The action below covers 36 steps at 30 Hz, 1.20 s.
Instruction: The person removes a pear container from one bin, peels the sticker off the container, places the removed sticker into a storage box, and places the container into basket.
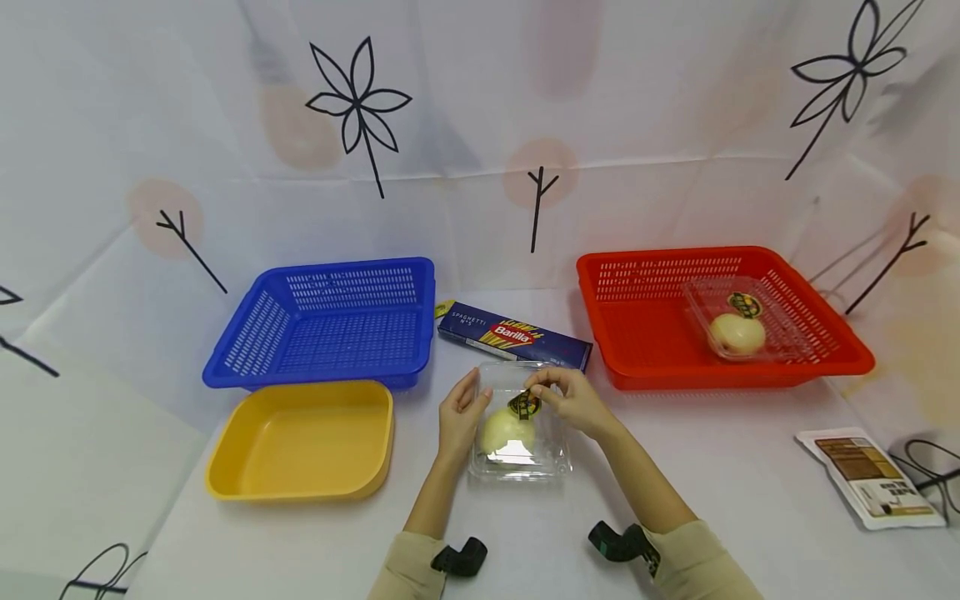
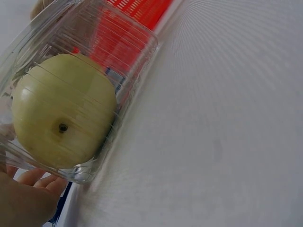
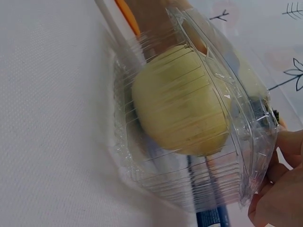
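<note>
A clear plastic clamshell container (image 1: 555, 454) stands on the table in front of me, with a pale yellow-green round fruit (image 2: 66, 109) inside that looks like a pear or an apple. My left hand (image 1: 459, 421) grips the container's left side, the thumb over its edge. At the lid's upper right, my right hand (image 1: 573, 400) pinches the edge of a dark round sticker (image 1: 524, 405) with yellow print. The sticker lies over the lid, above the fruit. In the right wrist view, the right hand's fingers (image 3: 284, 189) are close against the container's side.
Behind the container lies a blue spaghetti box (image 1: 513, 333). A blue basket (image 1: 322, 329) and a yellow tray (image 1: 300, 442) stand to the left. The red basket (image 1: 630, 358) on the right holds another clear container (image 1: 787, 337) with fruit and sticker. A brown-and-white pouch (image 1: 870, 479) lies far right.
</note>
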### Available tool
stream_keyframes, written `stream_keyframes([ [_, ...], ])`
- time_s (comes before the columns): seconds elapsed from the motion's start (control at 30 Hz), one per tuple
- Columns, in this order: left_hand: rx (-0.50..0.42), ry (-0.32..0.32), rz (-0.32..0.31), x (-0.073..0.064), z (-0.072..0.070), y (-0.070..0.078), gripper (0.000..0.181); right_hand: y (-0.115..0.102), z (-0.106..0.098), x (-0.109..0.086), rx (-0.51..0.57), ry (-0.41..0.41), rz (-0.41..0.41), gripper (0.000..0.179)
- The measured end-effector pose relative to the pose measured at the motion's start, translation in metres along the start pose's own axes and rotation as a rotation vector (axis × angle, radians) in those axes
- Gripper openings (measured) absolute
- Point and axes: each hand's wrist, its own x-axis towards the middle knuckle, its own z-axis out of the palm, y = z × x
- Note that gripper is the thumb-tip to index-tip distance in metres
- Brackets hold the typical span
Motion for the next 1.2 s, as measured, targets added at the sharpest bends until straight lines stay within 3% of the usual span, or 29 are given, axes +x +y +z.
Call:
stream_keyframes([
  [1.03, 0.017, -0.004, 0.024, 0.0, 0.0, 0.0, 0.047, 0.0, -0.004, 0.0, 0.064, -0.034, 0.02, 0.013],
  [1.2, 0.002, 0.002, 0.013, 0.007, -0.003, -0.013, 0.048, 0.0, -0.005, 0.0, 0.082, -0.042, 0.027, 0.015],
])
